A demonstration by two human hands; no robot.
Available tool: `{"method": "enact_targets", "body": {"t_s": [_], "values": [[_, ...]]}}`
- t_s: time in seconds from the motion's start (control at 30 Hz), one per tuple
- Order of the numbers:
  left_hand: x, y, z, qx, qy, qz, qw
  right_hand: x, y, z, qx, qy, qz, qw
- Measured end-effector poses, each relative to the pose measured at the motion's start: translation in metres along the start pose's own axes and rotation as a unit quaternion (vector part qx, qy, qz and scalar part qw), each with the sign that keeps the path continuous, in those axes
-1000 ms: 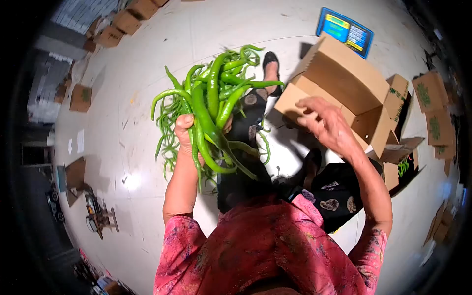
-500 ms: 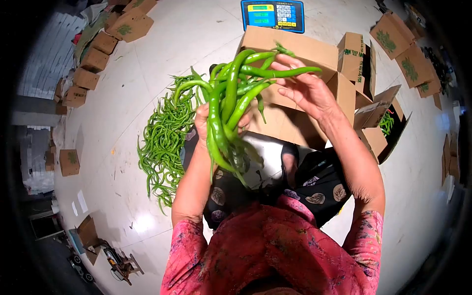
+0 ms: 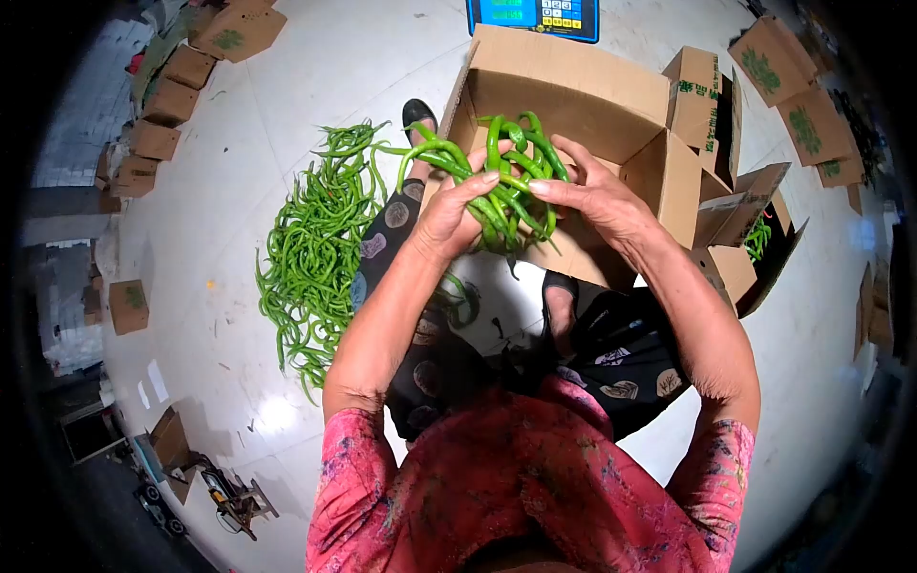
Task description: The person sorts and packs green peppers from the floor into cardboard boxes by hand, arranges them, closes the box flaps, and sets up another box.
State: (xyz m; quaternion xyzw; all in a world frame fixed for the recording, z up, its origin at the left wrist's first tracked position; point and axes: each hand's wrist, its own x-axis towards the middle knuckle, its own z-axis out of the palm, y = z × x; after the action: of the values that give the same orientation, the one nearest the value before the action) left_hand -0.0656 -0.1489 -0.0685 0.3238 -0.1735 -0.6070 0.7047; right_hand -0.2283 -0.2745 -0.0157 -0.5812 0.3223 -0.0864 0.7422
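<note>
A bunch of long green peppers (image 3: 511,191) is held between my two hands, over the near edge of an open cardboard box (image 3: 573,53). My left hand (image 3: 457,212) grips the bunch from the left, its thumb on top. From the right, my right hand (image 3: 600,196) closes on the same peppers with its thumb pressed against them. Part of the fingers is hidden behind the bunch. On the floor to the left lies a big heap of green peppers (image 3: 310,248).
A scale display (image 3: 535,13) stands beyond the box. Another printed carton (image 3: 693,100) and an open box with peppers (image 3: 757,239) are at the right. More cartons (image 3: 817,124) line both sides. A small wooden stool (image 3: 239,501) is at lower left.
The bunch has moved from the left to over the box's near edge. My right hand, free of the peppers a second ago, has closed on them. The view has turned too.
</note>
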Motion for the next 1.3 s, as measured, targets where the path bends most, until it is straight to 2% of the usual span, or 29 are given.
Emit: {"method": "enact_targets", "body": {"t_s": [0.1,0.23,0.27,0.37,0.4,0.5,0.53,0.57,0.67,0.77,0.9,0.93,1.03,1.07,1.1,1.17,1.23,1.27,1.3], "values": [[0.004,-0.007,-0.003,-0.015,-0.009,0.009,1.0,0.014,0.013,-0.003,-0.002,-0.023,-0.007,1.0],[0.007,-0.007,0.001,-0.067,-0.029,0.034,0.997,0.013,-0.004,-0.006,0.012,0.012,0.027,0.999],[0.008,-0.006,0.003,-0.066,-0.032,0.038,0.997,0.011,-0.007,-0.005,0.031,0.031,-0.002,0.999],[0.004,-0.007,0.006,-0.065,-0.025,0.039,0.997,0.011,-0.009,-0.017,0.001,0.048,0.007,0.999],[0.003,-0.009,0.005,-0.046,-0.012,0.046,0.998,0.013,-0.007,-0.023,-0.098,0.072,-0.011,0.993],[-0.001,-0.011,0.003,-0.029,-0.005,0.046,0.999,0.018,0.0,-0.03,-0.073,0.107,-0.053,0.99],[-0.001,-0.014,0.002,-0.049,0.0,0.047,0.998,0.013,-0.007,-0.029,-0.039,0.13,-0.037,0.99],[-0.001,-0.016,-0.001,-0.066,0.004,0.054,0.996,0.016,-0.007,-0.037,-0.071,0.146,-0.073,0.984],[-0.005,-0.014,-0.005,-0.096,0.017,0.065,0.993,0.017,-0.01,-0.052,0.021,0.173,-0.078,0.982],[-0.006,-0.012,-0.015,-0.104,-0.018,0.079,0.991,0.02,-0.005,-0.062,-0.051,0.192,-0.079,0.977],[-0.005,-0.012,-0.018,-0.233,-0.053,0.09,0.967,0.026,0.015,-0.073,-0.166,0.169,-0.059,0.97],[-0.006,-0.011,-0.017,-0.215,-0.013,0.095,0.972,0.028,0.019,-0.075,-0.247,0.188,-0.049,0.949],[-0.003,-0.011,-0.018,-0.232,-0.006,0.102,0.967,0.025,0.042,-0.072,-0.502,0.225,-0.188,0.813],[-0.001,-0.013,-0.022,-0.247,-0.023,0.104,0.963,0.028,0.044,-0.076,-0.481,0.144,-0.164,0.849],[-0.001,-0.013,-0.022,-0.253,-0.024,0.103,0.962,0.021,0.035,-0.064,-0.425,0.079,-0.059,0.9],[-0.001,-0.014,-0.022,-0.262,-0.024,0.098,0.96,0.018,0.034,-0.04,-0.426,0.03,0.016,0.904],[-0.002,-0.013,-0.018,-0.252,-0.013,0.097,0.963,0.022,0.055,-0.028,-0.455,0.03,0.024,0.889],[-0.003,-0.013,-0.016,-0.248,-0.007,0.098,0.964,0.023,0.066,-0.024,-0.511,0.056,-0.026,0.858],[-0.003,-0.013,-0.017,-0.241,-0.023,0.101,0.965,0.018,0.053,-0.014,-0.527,0.039,-0.006,0.849]]}}
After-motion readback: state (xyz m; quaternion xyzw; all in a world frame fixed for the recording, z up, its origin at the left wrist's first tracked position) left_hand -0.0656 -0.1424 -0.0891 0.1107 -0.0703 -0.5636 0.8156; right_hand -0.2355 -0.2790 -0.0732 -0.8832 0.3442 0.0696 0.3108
